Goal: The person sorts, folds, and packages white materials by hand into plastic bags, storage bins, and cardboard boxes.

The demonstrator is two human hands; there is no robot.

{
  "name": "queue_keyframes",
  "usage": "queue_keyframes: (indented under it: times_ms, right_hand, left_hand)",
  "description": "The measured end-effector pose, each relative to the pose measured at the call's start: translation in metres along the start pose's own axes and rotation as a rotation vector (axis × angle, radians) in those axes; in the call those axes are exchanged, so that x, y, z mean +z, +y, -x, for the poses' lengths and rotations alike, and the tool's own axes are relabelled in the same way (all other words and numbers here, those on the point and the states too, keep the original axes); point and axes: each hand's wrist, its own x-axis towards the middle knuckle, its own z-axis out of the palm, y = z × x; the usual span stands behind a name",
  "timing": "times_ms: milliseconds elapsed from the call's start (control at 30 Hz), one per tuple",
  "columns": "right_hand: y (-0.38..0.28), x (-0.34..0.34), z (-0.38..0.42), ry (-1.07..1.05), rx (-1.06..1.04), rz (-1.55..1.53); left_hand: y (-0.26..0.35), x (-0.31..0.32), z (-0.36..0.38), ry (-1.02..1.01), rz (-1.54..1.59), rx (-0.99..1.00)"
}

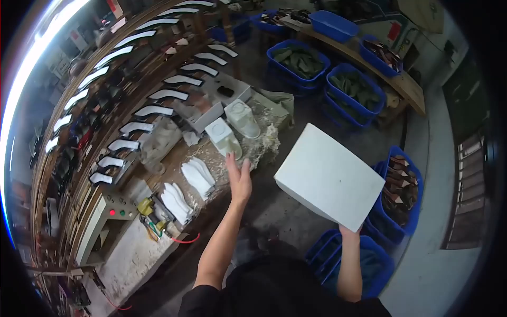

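Observation:
My right hand [349, 236] grips the lower corner of a large white box [335, 177] and holds it up off the floor, to the right of the bench. My left hand [240, 182] is empty, its fingers apart, over the bench edge. Its fingertips overlap the bottom of a whitish plastic container [219, 134]; whether they touch cannot be told. A second such container [243, 117] stands beside it. Left of that hand lie two stacks of white curved pieces, the nearer stack [177, 203] and the farther stack [198, 177].
A dirty workbench [132, 261] runs along my left, with a control panel [113, 211] and small tools [153, 219]. Racks behind it carry rows of white-topped dark pieces [169, 95]. Blue baskets [359, 95] of cut pieces stand ahead and right, one basket [404, 193] near the box.

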Motion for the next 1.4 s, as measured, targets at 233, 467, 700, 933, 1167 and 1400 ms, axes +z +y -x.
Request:
queue_keyframes:
  times_ms: [233, 467, 700, 933, 1167, 1400]
  right_hand:
    - [0.026, -0.010, -0.044, 0.196, 0.297, -0.222]
    - [-0.003, 0.017, -0.148, 0.213, 0.216, -0.265]
    - [-0.070, 0.089, -0.316, 0.144, 0.079, -0.073]
    - [-0.057, 0.151, -0.507, 0.090, 0.068, 0.173]
    - [-0.069, 0.325, -0.720, -0.238, -0.314, 0.822]
    - [0.005, 0.557, -0.837, -1.186, -0.943, 1.214]
  left_hand:
    - [-0.005, 0.074, -0.074, -0.512, 0.373, -0.297]
    - [-0.012, 0.196, -0.092, -0.886, 0.258, -0.051]
    - [0.008, 0.325, -0.204, -0.446, 0.303, -0.268]
    - [-0.034, 0.445, -0.274, -0.388, 0.048, 0.065]
    - [-0.056, 0.526, -0.381, -0.177, 0.178, -0.382]
    - [-0.047, 0.525, -0.517, 0.074, 0.763, -0.850]
